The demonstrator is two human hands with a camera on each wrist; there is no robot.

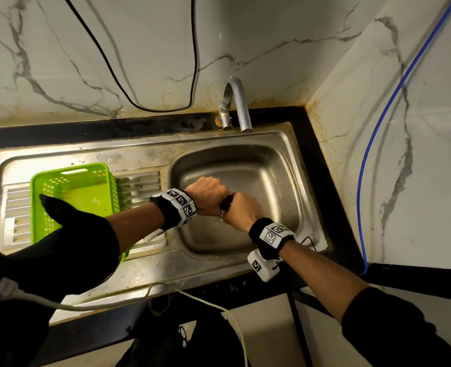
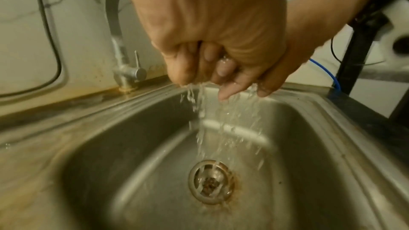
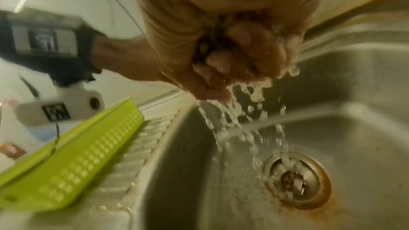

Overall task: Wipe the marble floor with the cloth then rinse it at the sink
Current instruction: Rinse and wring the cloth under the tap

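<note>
Green basket [image 1: 73, 197] sits far left on the ribbed drainboard, just beside the basin. No part in this step.

Left hand [image 1: 208, 193] is over the middle of the sink [image 1: 285, 144], fingers curled tight round one end of the cloth [image 1: 227, 203]. Only a dark sliver of cloth shows between the two fists in the head view. In the right wrist view a dark, wet wad sits inside the curled fingers.

Right hand [image 1: 241, 210] touches the left, on its near-right side, fisted on the other end of the cloth. Both fists are pressed together and held above the basin, not resting in it.

Water runs from under both hands in broken strings and falls onto the drain [image 2: 211, 182], which lies directly below. Rust staining rings the drain.

Tap [image 1: 236, 102] stands at the far rim, right of centre. No stream is visible from its spout in any view, so the water looks to come out of the cloth.

Judgement: floor wiping is done; this is the rinse stage, specifically the wring. Next move likely calls for a firmer twist of the fists in opposite directions until the flow thins to drips, keeping the cloth over the basin. Whether another soak under the tap is needed cannot be told; the cloth is mostly hidden.
</note>
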